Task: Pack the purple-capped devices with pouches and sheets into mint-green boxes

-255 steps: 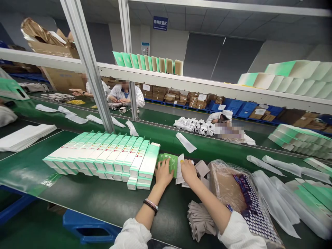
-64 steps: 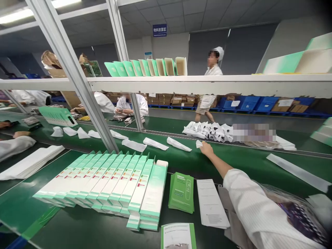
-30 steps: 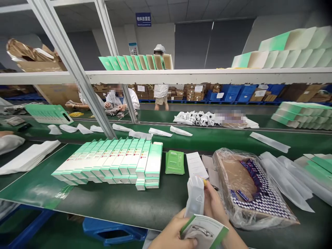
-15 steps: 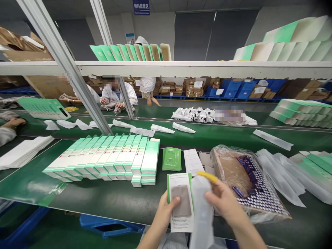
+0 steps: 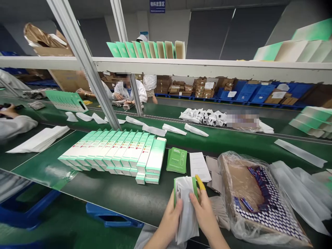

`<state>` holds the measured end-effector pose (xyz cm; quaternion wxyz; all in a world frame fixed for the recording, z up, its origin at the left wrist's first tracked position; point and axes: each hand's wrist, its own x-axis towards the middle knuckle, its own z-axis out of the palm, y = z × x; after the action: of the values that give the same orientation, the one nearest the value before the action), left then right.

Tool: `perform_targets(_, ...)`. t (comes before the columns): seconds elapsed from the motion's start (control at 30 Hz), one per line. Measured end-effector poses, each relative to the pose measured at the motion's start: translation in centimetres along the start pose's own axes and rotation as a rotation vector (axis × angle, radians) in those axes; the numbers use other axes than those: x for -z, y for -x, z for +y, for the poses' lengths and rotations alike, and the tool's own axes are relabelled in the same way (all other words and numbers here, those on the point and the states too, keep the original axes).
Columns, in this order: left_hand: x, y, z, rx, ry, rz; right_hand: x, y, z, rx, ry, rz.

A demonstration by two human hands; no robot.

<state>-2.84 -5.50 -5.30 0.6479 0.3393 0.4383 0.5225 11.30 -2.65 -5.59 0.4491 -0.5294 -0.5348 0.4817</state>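
Observation:
Between my two hands is a white translucent pouch (image 5: pixel 186 211), lying over a green booklet (image 5: pixel 195 185) whose edges show on both sides. My left hand (image 5: pixel 171 212) grips the left side, thumb on the pouch. On the right side, my right hand (image 5: pixel 203 209) pinches the bundle, with a yellow finger cot (image 5: pixel 200 182) on one fingertip. The leaflet and grey cloth pouch are hidden under the white pouch. Just beyond lie a stack of green booklets (image 5: pixel 176 160), white leaflets (image 5: pixel 199 166) and grey cloth pouches (image 5: pixel 214 169).
Left of my hands stand rows of green-white boxes (image 5: pixel 114 150). A plastic-lined carton of batteries (image 5: pixel 269 204) sits to the right, with white pouches (image 5: pixel 298 193) beyond it. White pouches dot the green conveyor (image 5: pixel 223 136). A metal post (image 5: pixel 85 58) and shelf (image 5: pixel 207 67) cross ahead; co-workers sit opposite.
The white pouch has moved left from beside the bundle to on top of it, covering the leaflet and grey pouch. My right hand has come in against the bundle. The view has shifted left.

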Motion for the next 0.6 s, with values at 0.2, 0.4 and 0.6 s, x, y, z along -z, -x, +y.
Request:
perform_targets(0.2,-0.4,-0.1,0.6,-0.161,-0.461,-0.081,-1.1,0.8,2.8,-0.108,-0.019,0.031)
perform_targets(0.4,-0.3,-0.3,0.6,-0.172,-0.841,-0.199,-1.2,0.0,2.9,-0.133,-0.183,-0.006)
perform_targets(0.6,6.5,-1.5,8.8,-0.465,-1.313,-0.047,0.9,-0.4,-0.1,-0.297,-0.532,0.087)
